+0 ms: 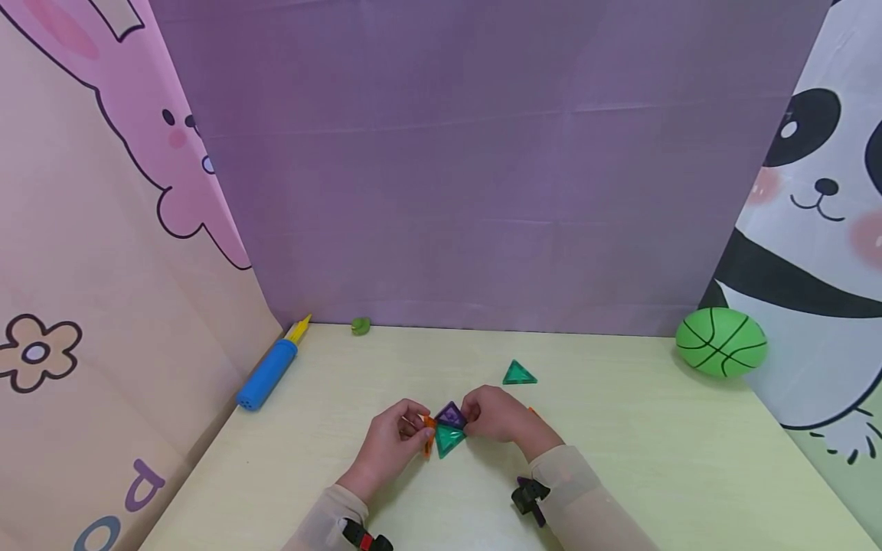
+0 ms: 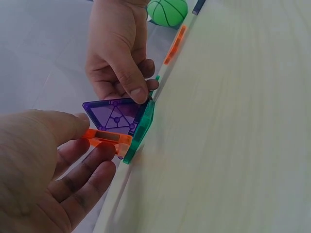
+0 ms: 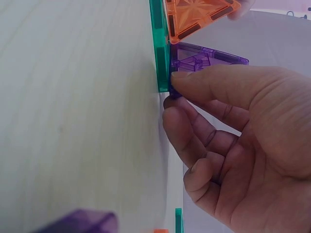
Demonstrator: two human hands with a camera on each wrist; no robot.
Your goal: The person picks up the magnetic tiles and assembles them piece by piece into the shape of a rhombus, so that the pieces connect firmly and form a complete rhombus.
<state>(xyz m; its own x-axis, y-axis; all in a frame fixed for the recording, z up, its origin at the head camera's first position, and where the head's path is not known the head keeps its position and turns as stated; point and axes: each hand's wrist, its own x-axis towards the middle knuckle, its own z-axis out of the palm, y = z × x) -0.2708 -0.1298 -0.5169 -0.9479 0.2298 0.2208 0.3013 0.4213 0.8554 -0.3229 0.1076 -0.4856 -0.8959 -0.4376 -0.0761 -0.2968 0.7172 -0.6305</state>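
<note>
Left hand [image 1: 393,444] pinching an orange tile [image 1: 429,438], right hand [image 1: 501,415] gripping a purple tile [image 1: 451,415], fingertips covering one corner! Both tiles meet a green tile [image 1: 449,439], well in from the back edge of the desk [image 1: 641,436]. Another green triangle [image 1: 519,373] lies nearer that edge. Behind the right wrist, an orange sliver [image 1: 533,412], mostly hidden; the desk's front edge is cut off.
</note>
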